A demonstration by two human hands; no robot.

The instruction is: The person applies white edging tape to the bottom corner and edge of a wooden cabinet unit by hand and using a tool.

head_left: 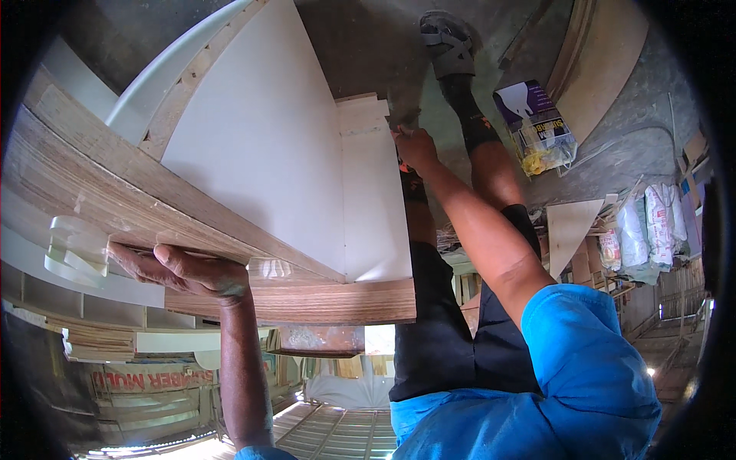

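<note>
A large cabinet piece with a white inner panel point(253, 146) and wood-grain outer faces fills the left and middle. My left hand point(184, 270) lies with fingers stretched out against the wood-grain side board point(115, 188). Beside its fingertips, a curled pale strip point(77, 249) hangs off the board. My right hand point(416, 149) is closed near the far right corner of the narrow white panel point(374, 199). Whatever it grips is hidden by the fingers and the dark background. A wood-grain edge board point(337, 300) runs along the near side of the piece.
A purple and yellow printed bag point(537, 126) lies on the concrete floor to the right. Several white sacks point(648, 226) and wood offcuts point(571, 230) are farther right. A curved plywood sheet point(613, 77) stands at the upper right. My sandalled foot point(447, 42) is beyond the piece.
</note>
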